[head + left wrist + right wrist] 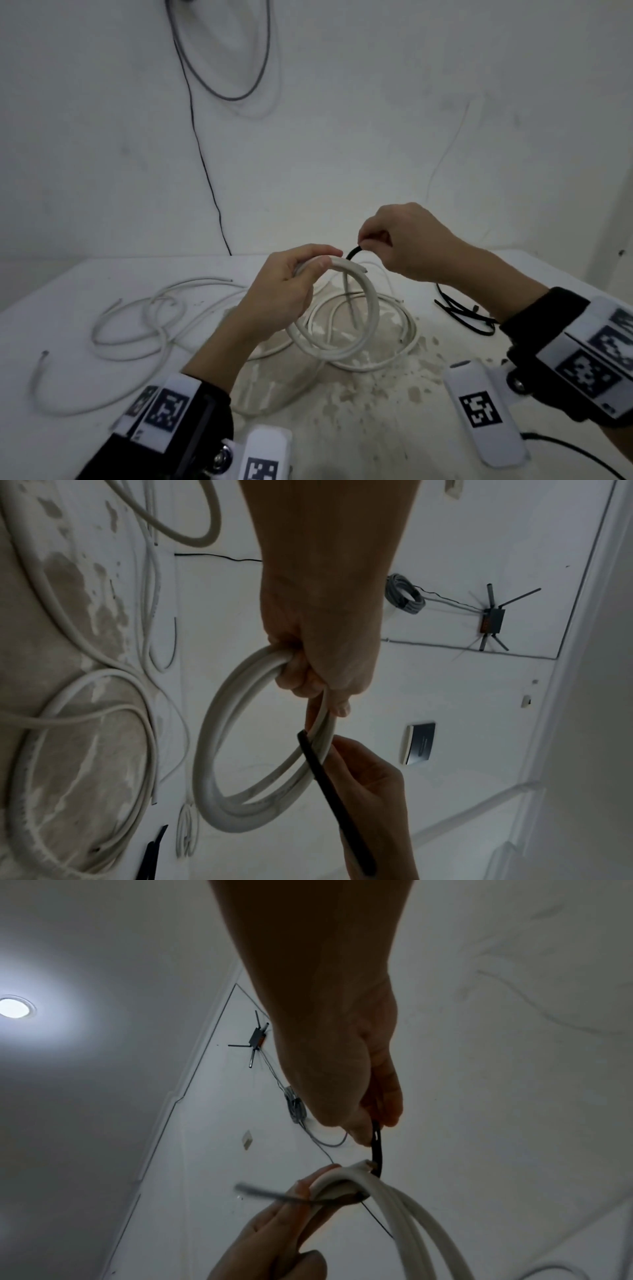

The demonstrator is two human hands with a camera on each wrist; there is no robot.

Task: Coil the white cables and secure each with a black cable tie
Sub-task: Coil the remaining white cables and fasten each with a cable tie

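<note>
At the far left of the head view, loose white cables (137, 318) sprawl in open curves over the white worktop (68, 294), one short piece (41, 370) lying apart near the left edge. Lower left, the left forearm rises from the bottom edge toward frame centre, wearing a black wrist mount (164, 421) with square black-and-white coded tags; no readable writing shows on them.

The left hand (284, 291) sits just left of centre, raised off the worktop, knuckles up, its grip curled round the top of the coiled white cable (342, 329), thumb pressing the strands against the fingers. The coil hangs below the hand as a near-upright ring of several turns, its plane roughly facing the camera, its cut end (363, 270) pointing right.

Behind it more white cable (394, 329) lies in flat loops on a worn, flaked patch of the worktop.

Right of centre, the right hand (407, 243) comes in from the lower right, palm down, grip pinching the black cable tie (354, 254) between thumb and fingertips. The tie arcs down and left, touching the coil beside the left thumb. In the left wrist view its long axis crosses the strands.

Further right, spare black ties (466, 315) lie on the worktop.
</note>
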